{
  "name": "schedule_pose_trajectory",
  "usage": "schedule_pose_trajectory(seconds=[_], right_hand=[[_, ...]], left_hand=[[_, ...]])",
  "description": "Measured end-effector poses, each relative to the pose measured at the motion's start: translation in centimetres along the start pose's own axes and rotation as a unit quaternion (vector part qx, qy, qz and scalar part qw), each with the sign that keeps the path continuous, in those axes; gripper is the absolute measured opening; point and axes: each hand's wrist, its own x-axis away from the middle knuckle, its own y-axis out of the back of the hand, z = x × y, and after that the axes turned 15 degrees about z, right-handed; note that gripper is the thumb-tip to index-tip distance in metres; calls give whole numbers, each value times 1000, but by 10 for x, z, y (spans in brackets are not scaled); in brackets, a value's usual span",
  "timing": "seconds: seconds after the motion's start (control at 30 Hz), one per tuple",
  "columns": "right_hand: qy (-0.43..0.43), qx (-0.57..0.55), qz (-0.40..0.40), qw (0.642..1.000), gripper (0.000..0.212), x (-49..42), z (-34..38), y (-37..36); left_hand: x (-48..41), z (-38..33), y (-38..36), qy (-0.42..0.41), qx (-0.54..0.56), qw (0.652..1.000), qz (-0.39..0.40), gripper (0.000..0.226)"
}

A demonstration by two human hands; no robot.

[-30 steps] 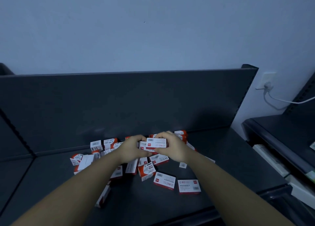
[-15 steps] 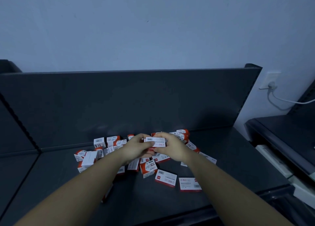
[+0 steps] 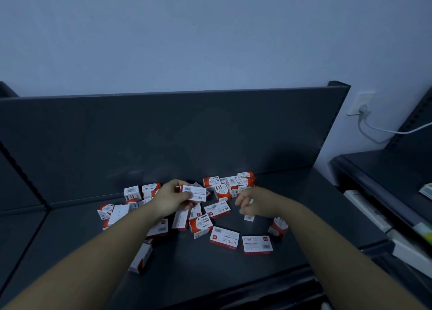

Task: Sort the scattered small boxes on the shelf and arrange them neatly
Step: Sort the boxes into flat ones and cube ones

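1. Along the far side of the shelf [image 3: 315, 216] a tall dark back panel [image 3: 163, 134] closes it off. The near edge runs under both forearms, and the right edge drops toward a lower side unit [image 3: 385, 169].
2. Bare shelf lies open to the right of the pile, to its left, and in a strip along the near edge.
3. Mid-shelf, the scattered boxes [image 3: 219, 210] lie jumbled from the back panel toward the near side. Two flat boxes [image 3: 224, 237] lie side by side at the pile's near end.
4. The left hand [image 3: 170, 199] grips one white-and-red box, the held box [image 3: 195, 192], raised over the pile with its barcode face showing.
5. The right hand [image 3: 251, 203] hovers just right of the held box, apart from it, with fingers loosely curled round nothing. A small box [image 3: 249, 217] lies directly under it.
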Motion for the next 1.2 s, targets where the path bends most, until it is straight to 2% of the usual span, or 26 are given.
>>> schedule_pose_trajectory(seconds=[0.13,0.23,0.3,0.4,0.53,0.87,1.03,1.2], right_hand=[[-41,19,135,990,42,19,-5,-9],[-67,73,166,981,63,24,-12,-23],[-79,125,152,977,67,26,-13,-30],[-85,179,128,972,57,27,-12,-36],[-76,181,106,975,35,26,-9,-36],[-5,166,5,986,27,14,11,-16],[69,253,-69,962,40,-19,30,-14],[30,342,-65,937,53,-54,42,-20]], left_hand=[[0,2,-1,18,17,1000,16,23],[-2,2,-4,19,11,1000,21,21],[-2,1,-6,17,12,1000,22,20],[-2,1,-7,19,-3,1000,25,22],[0,1,-8,22,-10,999,25,21],[5,3,3,3,5,1000,10,18],[10,7,12,5,30,999,-11,19],[22,12,22,5,59,998,-22,21]])
